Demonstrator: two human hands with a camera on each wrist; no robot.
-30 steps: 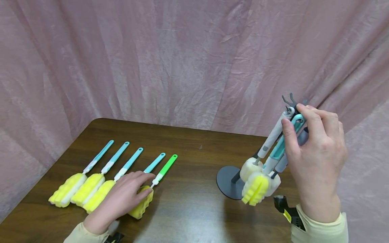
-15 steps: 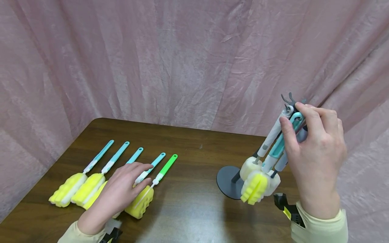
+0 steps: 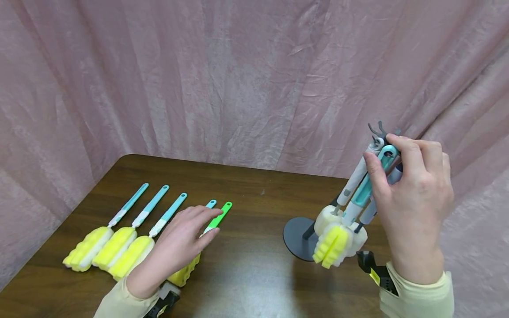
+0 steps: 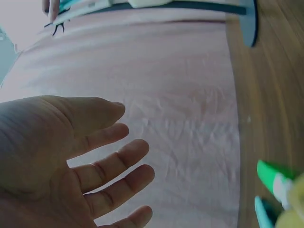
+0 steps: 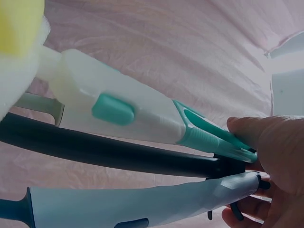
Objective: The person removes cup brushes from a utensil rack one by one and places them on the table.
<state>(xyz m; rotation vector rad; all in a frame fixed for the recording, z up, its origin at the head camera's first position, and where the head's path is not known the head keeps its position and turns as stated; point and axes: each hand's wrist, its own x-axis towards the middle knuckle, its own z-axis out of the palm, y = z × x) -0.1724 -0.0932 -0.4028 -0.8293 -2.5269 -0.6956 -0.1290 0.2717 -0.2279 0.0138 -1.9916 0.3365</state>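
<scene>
At the top of a dark cup-brush stand (image 3: 300, 238), my right hand (image 3: 421, 185) pinches the looped end of a teal-and-white sponge brush (image 3: 362, 192). That brush's yellow-and-white sponge head hangs low. In the right wrist view, the thumb is on the teal loop (image 5: 204, 137) beside the stand's hooks. A white-handled brush (image 3: 354, 181) and a pale lilac-handled brush (image 3: 370, 212) hang alongside. My left hand (image 3: 179, 245), fingers loosely extended and holding nothing, is over the right end of a row of yellow sponge brushes, partly hiding a green-handled brush (image 3: 224, 213) and a blue-handled one.
Three blue-handled sponge brushes, the nearest with a yellow head (image 3: 133, 256), lie slantwise at left on the brown wooden table (image 3: 254, 247). A pink curtain (image 3: 238, 88) hangs behind the table's back edge.
My left hand dipped slightly left, then moved right and up over the green handle. The teal brush's loop has risen slightly under my right hand, which otherwise stays almost in place.
</scene>
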